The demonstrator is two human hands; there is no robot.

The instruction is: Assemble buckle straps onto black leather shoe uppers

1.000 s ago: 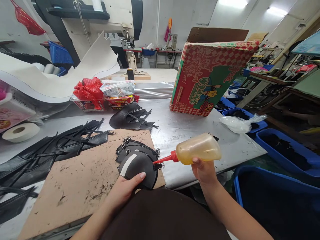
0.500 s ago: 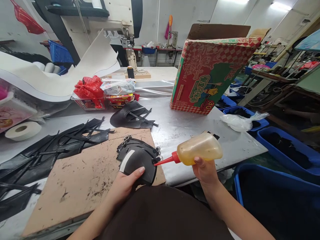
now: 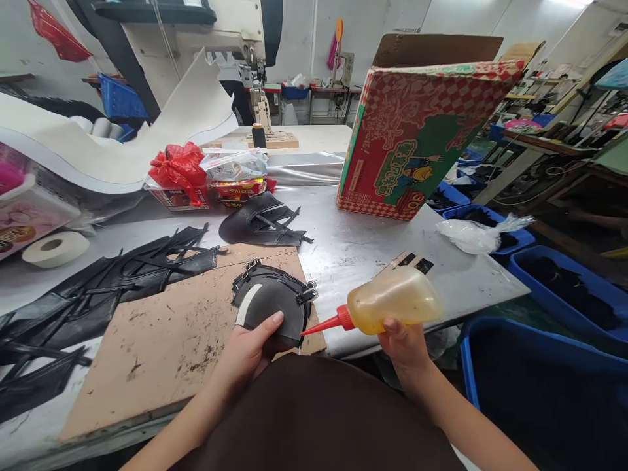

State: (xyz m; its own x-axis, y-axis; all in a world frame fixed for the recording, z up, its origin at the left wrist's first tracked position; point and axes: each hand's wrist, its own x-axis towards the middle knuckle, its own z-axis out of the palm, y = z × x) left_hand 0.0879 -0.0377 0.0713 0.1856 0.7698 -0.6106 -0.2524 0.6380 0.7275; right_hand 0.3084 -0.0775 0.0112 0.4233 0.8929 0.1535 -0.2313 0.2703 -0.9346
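My left hand (image 3: pixel 255 340) is closed on a curved black shoe upper (image 3: pixel 282 307), thumb on top and fingers hidden beneath. The piece carries a pale strip on its left side and small metal buckles on its straps. In my right hand (image 3: pixel 405 343) is a squeeze bottle of yellowish glue (image 3: pixel 392 301), tilted to the left. Its red nozzle (image 3: pixel 324 324) points at the right edge of the shoe upper, with the tip at or very near that edge. Beyond my left hand, another black strappy upper (image 3: pixel 262 219) lies on the table.
Stained cardboard (image 3: pixel 161 353) lies under the work. More black strappy pieces (image 3: pixel 108 288) overlap it at the left, near a tape roll (image 3: pixel 56 248). A red-green carton (image 3: pixel 417 144) stands at the back right, and a blue bin (image 3: pixel 471 366) sits beside the table.
The nozzle tip has slid down along the right edge of the shoe upper, toward my body. The bottle has come down slightly; both hands keep their grip. The camera view has shifted a little.
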